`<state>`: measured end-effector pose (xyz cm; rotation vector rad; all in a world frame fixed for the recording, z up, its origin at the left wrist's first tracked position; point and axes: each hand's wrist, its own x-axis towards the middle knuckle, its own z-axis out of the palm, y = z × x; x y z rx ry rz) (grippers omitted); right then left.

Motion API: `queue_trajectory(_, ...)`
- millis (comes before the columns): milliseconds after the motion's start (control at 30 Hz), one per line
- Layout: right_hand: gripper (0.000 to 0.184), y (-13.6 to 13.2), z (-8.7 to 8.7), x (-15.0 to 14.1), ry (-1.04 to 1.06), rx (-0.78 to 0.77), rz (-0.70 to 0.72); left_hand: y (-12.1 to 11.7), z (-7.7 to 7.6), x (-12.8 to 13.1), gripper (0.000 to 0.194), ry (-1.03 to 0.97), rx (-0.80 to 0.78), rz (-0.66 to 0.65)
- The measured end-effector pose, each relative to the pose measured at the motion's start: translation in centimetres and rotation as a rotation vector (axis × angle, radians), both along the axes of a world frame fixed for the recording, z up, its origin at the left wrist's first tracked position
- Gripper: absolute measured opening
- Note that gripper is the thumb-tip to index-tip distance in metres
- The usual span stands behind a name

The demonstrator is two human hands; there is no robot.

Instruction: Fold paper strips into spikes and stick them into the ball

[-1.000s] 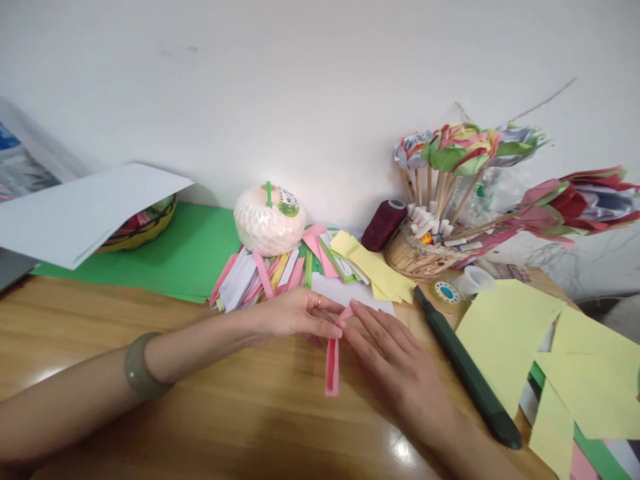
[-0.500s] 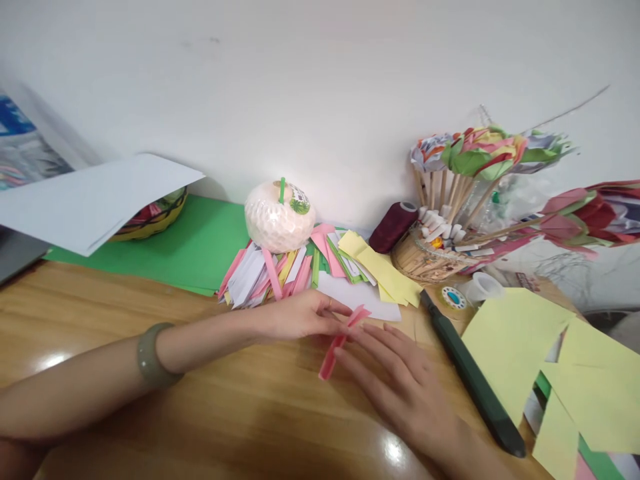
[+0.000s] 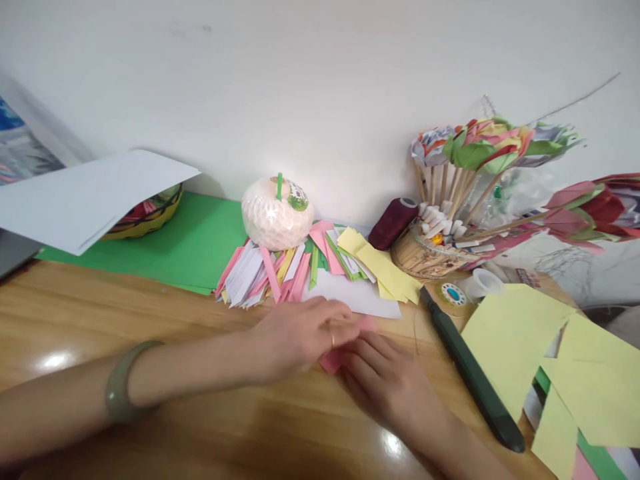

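My left hand [image 3: 300,333], with a ring on one finger and a green bangle [image 3: 117,387] at the wrist, lies over a folded pink paper strip [image 3: 331,361] on the wooden table [image 3: 150,320]. Its fingers are together and press down on the strip. My right hand [image 3: 383,380] meets it from the right, fingertips tucked against the same strip. Most of the strip is hidden under both hands; only a pink corner shows between them.
A pile of coloured paper strips [image 3: 280,267] and a white netted coconut [image 3: 277,215] sit behind the hands. A dark green utility knife [image 3: 470,370] lies to the right, beside yellow sheets [image 3: 510,333]. A basket of paper flowers [image 3: 435,250], maroon thread spool [image 3: 393,223] and green paper [image 3: 190,243] line the wall.
The pink strip lay long and mostly visible between my fingertips; now both hands have closed over it and my left hand has slid right and nearer, covering it.
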<state>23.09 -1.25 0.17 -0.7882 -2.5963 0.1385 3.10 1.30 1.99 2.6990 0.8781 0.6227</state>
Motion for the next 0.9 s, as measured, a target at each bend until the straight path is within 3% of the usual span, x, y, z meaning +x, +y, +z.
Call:
queue_trajectory(33, 0.014, 0.1, -0.1, -0.1, 0.014, -0.011, -0.01, -0.5, -0.1, -0.2, 0.022, -0.039, 0.172, -0.068)
queue_trajectory(133, 0.016, 0.2, 0.1, -0.2, 0.021, -0.039, -0.007, -1.7, -0.7, -1.1, 0.024, -0.027, 0.329, -0.254)
queue_trajectory(233, 0.015, 0.2, 0.4, -0.2, -0.005, -0.058, -0.011, -1.9, -1.2, -2.0, 0.025, 0.033, 0.439, -0.235)
queue_trajectory(467, 0.009, -0.2, -0.1, -0.3, 0.016, -0.044, -0.048, -1.6, -2.0, -2.9, 0.018, 0.121, 0.418, -0.182)
queue_trajectory(733, 0.011, -0.4, 0.7, -0.7, 0.096, -0.25, -0.112, -2.8, -2.9, -2.8, 0.023, 0.072, 0.418, -0.134)
queue_trajectory(900, 0.014, -0.5, 0.5, -1.0, 0.176, -0.309, -0.178, -3.3, -3.3, -2.6, 0.016, 0.106, 0.316, -0.153)
